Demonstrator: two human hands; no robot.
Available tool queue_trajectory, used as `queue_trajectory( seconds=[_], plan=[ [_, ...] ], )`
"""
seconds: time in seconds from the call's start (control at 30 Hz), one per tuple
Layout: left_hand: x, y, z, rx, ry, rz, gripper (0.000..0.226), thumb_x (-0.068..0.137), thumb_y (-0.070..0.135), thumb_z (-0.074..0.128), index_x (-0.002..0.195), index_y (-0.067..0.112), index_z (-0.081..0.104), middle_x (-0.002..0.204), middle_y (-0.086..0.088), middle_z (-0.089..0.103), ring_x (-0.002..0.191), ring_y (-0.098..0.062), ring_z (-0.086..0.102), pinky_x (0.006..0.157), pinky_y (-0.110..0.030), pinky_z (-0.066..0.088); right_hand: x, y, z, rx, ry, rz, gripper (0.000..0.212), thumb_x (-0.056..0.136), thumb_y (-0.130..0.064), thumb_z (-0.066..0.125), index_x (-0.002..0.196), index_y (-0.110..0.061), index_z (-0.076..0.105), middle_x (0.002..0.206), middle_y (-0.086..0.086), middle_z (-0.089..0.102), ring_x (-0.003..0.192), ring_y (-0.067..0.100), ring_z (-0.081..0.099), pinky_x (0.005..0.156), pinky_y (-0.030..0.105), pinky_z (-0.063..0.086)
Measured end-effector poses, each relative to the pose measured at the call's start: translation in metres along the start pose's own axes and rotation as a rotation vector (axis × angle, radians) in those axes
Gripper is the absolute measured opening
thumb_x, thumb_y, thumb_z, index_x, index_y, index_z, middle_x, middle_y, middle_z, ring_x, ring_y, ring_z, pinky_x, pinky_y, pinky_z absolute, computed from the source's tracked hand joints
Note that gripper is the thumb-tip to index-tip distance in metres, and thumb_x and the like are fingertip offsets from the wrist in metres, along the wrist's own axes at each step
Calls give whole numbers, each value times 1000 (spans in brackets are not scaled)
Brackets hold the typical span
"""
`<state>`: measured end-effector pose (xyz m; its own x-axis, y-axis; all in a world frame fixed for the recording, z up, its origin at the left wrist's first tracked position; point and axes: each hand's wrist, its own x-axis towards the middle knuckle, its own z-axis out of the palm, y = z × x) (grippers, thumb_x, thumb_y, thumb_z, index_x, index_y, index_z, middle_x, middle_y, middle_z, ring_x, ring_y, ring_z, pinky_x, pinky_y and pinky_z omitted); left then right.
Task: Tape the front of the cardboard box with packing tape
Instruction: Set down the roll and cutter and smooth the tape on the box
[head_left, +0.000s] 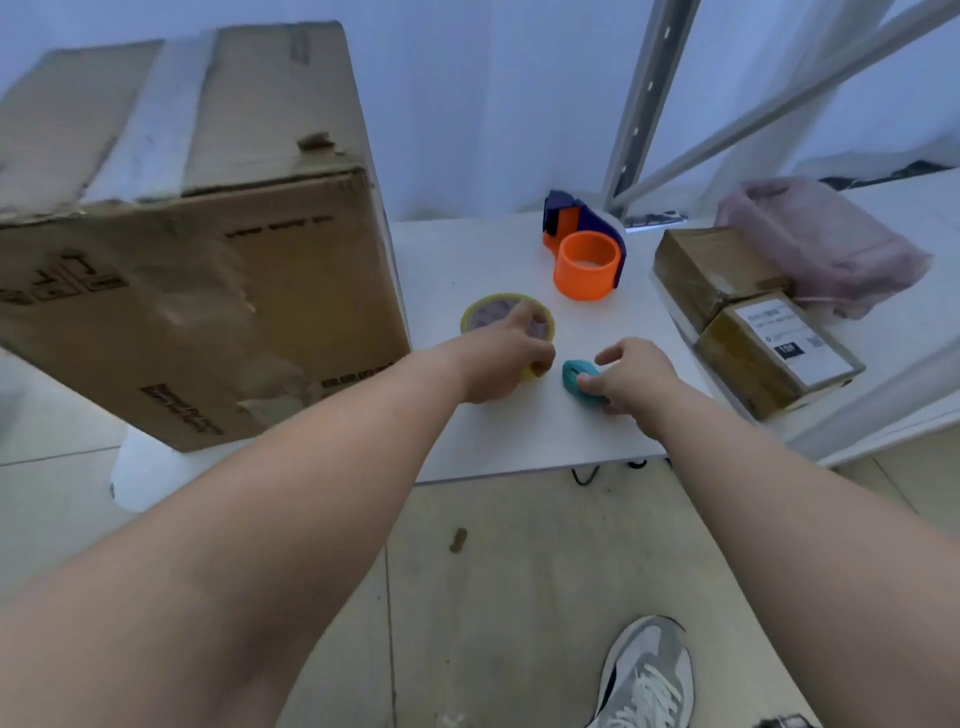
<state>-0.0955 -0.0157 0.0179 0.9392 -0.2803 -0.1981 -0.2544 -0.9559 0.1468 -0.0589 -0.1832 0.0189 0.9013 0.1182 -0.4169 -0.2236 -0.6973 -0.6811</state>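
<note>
Cardboard box (197, 249): far left on white table (483, 260), upright, taped top seam running near-to-far. Packing tape roll (506, 325): flat, hole upward, right of box; left hand (498, 364) gripping its near rim. Right hand (631, 376): fingers closed on teal cutter (579, 382).

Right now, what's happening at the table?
A person is reaching over the white table with both hands. The left hand grips the roll of packing tape, which lies flat beside the big cardboard box. The right hand closes on a small teal cutter. An orange and blue tape dispenser sits untouched further back. No fresh tape shows on the box front.
</note>
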Motion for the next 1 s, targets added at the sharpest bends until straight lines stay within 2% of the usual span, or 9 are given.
queue_trajectory(
  seconds=[0.1,0.27,0.4,0.63,0.7,0.8,0.87,0.93,1.0],
  plan=[
    [-4,-6,6,-21,-18,39,30,87,2,51,106,24,54,147,-8,16,122,-37,43,99,-45,42,-3,2,1,-67,-12,-5,20,78,-20,72,85,-9,57,95,16,64,86,33,66,84,48,55],
    [-9,-1,7,24,-14,57,31,88,3,51,110,25,54,147,-10,14,116,-38,48,96,-43,45,-6,5,1,-193,36,-46,42,80,-33,70,108,-9,53,100,8,55,93,28,59,86,45,53],
    [-7,8,6,96,-15,31,33,90,4,50,116,24,54,151,-11,7,107,-34,52,87,-33,45,-5,5,3,-179,88,-64,37,84,-27,64,114,-10,52,113,12,57,98,27,57,85,42,53],
    [-1,14,2,50,4,25,50,90,-3,46,128,29,41,152,-8,2,109,-32,55,83,-40,50,-1,4,2,-152,129,-96,30,88,-16,54,117,-12,50,119,11,55,99,25,55,83,38,52],
    [-3,15,1,4,47,-6,46,91,1,49,129,24,35,151,-9,9,112,-31,55,80,-38,50,1,5,-1,-170,150,-115,31,89,-15,53,119,-12,50,121,11,55,97,21,51,79,33,47],
    [-14,20,-4,40,135,-67,61,88,25,63,138,22,29,151,-10,19,128,-32,42,101,-42,43,0,2,-6,-181,168,-131,33,89,-13,53,121,-12,50,122,11,55,101,22,52,79,32,47],
    [-28,26,-11,117,214,-96,65,89,33,61,142,21,27,152,-11,18,134,-32,32,109,-40,33,-6,-5,-8,-183,180,-144,32,88,-13,53,121,-12,50,121,11,56,104,25,54,83,36,51],
    [-48,33,-22,148,320,-96,53,93,31,55,139,18,34,152,-10,20,136,-30,27,110,-38,29,-17,-17,-8,-172,202,-181,31,87,-13,52,119,-13,50,119,11,56,101,25,54,82,37,51],
    [-75,38,-33,85,458,-74,39,93,26,53,130,14,47,147,-11,33,129,-30,35,105,-39,34,-31,-34,-5,-140,227,-254,30,86,-12,51,116,-14,50,116,12,56,98,26,54,78,36,48]
  ],
)
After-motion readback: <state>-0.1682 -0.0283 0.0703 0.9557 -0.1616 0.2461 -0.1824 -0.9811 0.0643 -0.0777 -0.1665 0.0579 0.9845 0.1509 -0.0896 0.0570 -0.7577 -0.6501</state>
